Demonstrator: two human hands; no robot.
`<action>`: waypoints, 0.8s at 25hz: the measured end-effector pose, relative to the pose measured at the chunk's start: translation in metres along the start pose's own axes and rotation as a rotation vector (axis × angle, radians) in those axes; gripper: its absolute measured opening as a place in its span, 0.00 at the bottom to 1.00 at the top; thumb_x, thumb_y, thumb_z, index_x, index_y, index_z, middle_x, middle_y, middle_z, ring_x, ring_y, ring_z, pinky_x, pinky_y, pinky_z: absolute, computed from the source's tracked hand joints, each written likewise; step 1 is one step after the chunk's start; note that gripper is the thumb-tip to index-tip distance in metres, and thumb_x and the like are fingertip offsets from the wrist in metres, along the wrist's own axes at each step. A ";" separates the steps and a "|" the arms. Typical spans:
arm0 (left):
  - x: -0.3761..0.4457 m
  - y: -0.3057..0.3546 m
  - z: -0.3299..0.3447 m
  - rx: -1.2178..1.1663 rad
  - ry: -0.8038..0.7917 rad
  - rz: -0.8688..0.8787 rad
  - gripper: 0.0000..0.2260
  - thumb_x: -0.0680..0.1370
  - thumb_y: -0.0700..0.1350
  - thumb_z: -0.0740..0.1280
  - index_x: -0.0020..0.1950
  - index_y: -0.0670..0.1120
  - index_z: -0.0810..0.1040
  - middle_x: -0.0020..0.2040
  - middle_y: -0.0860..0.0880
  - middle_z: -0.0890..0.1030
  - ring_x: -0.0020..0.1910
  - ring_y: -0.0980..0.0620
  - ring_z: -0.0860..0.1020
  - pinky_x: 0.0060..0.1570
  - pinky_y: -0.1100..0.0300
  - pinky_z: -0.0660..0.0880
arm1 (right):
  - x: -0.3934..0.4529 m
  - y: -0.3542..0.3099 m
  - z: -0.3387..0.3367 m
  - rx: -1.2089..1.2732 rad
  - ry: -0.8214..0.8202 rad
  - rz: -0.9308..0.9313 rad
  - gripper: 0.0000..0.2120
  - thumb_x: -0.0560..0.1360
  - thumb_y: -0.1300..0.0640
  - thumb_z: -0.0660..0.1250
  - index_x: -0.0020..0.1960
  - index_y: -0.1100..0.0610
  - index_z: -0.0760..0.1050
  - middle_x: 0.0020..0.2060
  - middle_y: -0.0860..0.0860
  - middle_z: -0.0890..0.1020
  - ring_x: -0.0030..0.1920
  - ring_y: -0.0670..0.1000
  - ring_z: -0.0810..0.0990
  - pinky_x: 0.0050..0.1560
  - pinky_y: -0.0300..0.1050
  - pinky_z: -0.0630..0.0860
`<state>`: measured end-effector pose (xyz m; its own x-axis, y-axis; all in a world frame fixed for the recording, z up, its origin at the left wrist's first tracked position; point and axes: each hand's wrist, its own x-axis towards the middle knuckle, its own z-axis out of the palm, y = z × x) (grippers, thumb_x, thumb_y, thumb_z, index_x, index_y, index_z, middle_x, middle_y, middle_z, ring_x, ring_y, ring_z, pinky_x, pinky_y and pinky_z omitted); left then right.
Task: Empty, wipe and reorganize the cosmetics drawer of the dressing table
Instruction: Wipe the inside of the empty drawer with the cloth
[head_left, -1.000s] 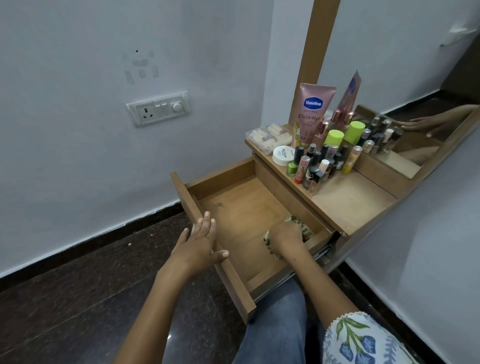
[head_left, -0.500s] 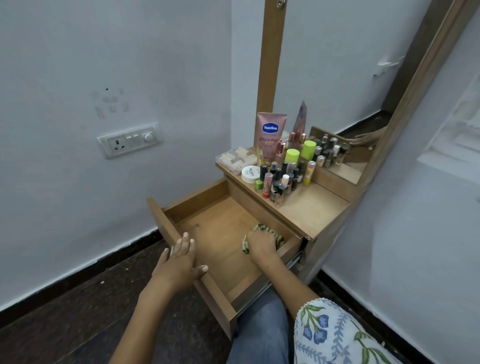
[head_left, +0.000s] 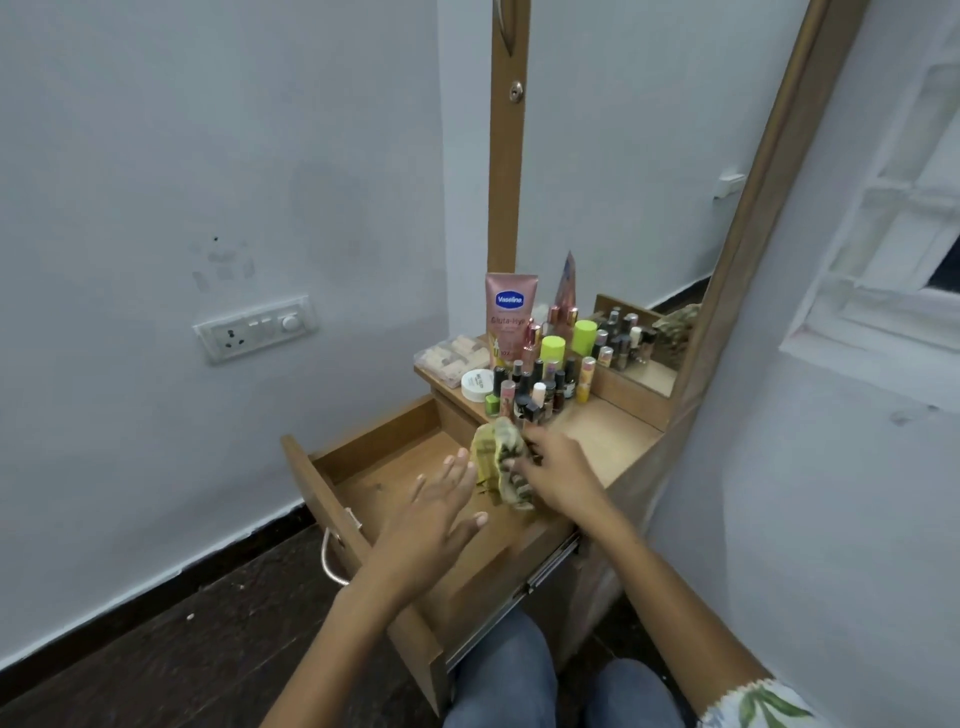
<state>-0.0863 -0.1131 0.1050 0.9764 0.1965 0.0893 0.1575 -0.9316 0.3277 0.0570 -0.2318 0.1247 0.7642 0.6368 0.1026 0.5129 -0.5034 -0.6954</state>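
Above the pulled-out wooden drawer (head_left: 363, 467) of a dressing table (head_left: 597, 431), a person's right hand (head_left: 558, 475) grips a crumpled yellow-green patterned cloth (head_left: 496, 460), the fingers curled into its folds so the bulk of the fabric bunches out to the left of the knuckles. The cloth hangs over the drawer's right edge, just below the tabletop's front lip. The left hand (head_left: 441, 512) hovers beside it, palm turned toward the cloth, fingers straight and slightly spread, the fingertips (head_left: 460, 457) close to the fabric; whether they touch it cannot be told through the motion blur. The drawer's bare wooden floor shows a few dark specks near the cloth, and a curved metal handle (head_left: 330, 558) hangs from its front panel. On the tabletop stand a pink Vaseline lotion tube (head_left: 509, 312), two lime-green capped bottles (head_left: 553, 351), a cluster of small nail-polish bottles (head_left: 535, 392), a round white jar (head_left: 477, 383) and a clear plastic box (head_left: 454, 353), all backed by a wood-framed mirror (head_left: 623, 182). A white switch plate (head_left: 257, 327) sits on the wall to the left.
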 end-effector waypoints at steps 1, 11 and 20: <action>0.006 0.011 -0.001 0.000 0.030 0.037 0.28 0.80 0.59 0.48 0.77 0.53 0.44 0.75 0.57 0.40 0.73 0.62 0.38 0.73 0.59 0.39 | 0.000 0.001 -0.020 -0.056 0.083 -0.008 0.10 0.75 0.59 0.69 0.57 0.56 0.78 0.45 0.47 0.80 0.46 0.47 0.78 0.40 0.39 0.71; 0.077 0.079 0.027 0.091 -0.049 0.167 0.28 0.82 0.53 0.53 0.78 0.46 0.47 0.79 0.49 0.46 0.77 0.54 0.43 0.74 0.55 0.41 | 0.013 0.061 -0.039 -0.572 0.142 0.158 0.07 0.78 0.63 0.59 0.52 0.56 0.73 0.51 0.54 0.80 0.52 0.56 0.80 0.42 0.45 0.73; 0.091 0.067 0.043 0.127 -0.129 0.135 0.27 0.82 0.51 0.53 0.78 0.46 0.47 0.79 0.49 0.47 0.77 0.55 0.45 0.74 0.55 0.43 | 0.019 0.085 -0.011 -0.521 -0.008 0.107 0.24 0.83 0.54 0.48 0.77 0.60 0.52 0.77 0.57 0.52 0.78 0.54 0.49 0.76 0.48 0.50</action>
<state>0.0194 -0.1707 0.0950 0.9994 0.0340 0.0008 0.0332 -0.9794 0.1991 0.1191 -0.2688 0.0755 0.8212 0.5689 0.0438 0.5597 -0.7882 -0.2559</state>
